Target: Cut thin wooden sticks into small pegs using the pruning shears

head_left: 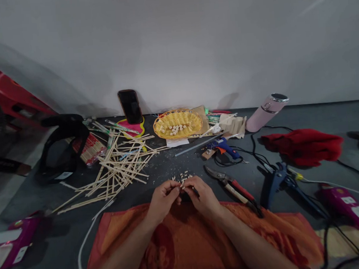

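My left hand [162,201] and my right hand [205,198] meet at the fingertips, both closed in a pinch. Between them is a small pale piece of wooden stick [182,186]; its exact shape is partly covered by the fingers. Just beyond the fingertips, several short cut stick pieces [186,176] lie scattered on the dark surface. Farther back stands a yellow woven basket [178,118] with a small group of pale wooden bits [178,129] in it. Pruning shears [233,185] with red and pale handles lie right of my right hand.
Loose wooden sticks [117,172] are heaped at left. A blue glue gun [229,148], a glue stick [199,144], a blue cutter tool [276,183], a red cloth [304,145] and a pink flask [263,113] are at right. An orange towel [191,245] lies under my forearms.
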### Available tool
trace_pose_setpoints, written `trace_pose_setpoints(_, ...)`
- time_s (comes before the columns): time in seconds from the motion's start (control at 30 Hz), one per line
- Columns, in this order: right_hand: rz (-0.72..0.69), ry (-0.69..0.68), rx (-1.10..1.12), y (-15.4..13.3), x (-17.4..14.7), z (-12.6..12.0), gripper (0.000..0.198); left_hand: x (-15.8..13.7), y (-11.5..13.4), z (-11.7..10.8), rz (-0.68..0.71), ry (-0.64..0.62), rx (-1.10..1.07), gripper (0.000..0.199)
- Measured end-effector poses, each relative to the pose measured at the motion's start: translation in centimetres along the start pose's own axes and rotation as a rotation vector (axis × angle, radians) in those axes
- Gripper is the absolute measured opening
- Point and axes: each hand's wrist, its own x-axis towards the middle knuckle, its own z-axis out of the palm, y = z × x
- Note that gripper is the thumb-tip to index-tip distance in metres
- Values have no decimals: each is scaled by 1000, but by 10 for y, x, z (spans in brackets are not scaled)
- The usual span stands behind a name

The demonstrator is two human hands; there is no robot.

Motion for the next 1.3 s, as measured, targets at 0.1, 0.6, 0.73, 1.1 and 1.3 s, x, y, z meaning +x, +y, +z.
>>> trace_pose_setpoints(0.1, 64, 32, 2, -1, -1, 0, 10, -1, 0, 1, -9, -25, 33, 24)
trace_pose_setpoints(0.6, 54, 43, 32, 1, -5, 0, 14, -3, 4, 0, -29, -81, 19, 24)
trace_pose_setpoints(0.73, 39, 8, 48, 1, -5, -1, 15, -3, 3, -1, -27, -86, 25, 23)
trace_pose_setpoints(1.1, 30, -9, 50, 0, -5, -2, 11, -2, 3, -3, -22, -104, 78, 22)
trace_pose_setpoints(1.3, 11, -16, 70, -3, -5, -5, 11, -2, 0, -4, -10, -102, 159, 24)
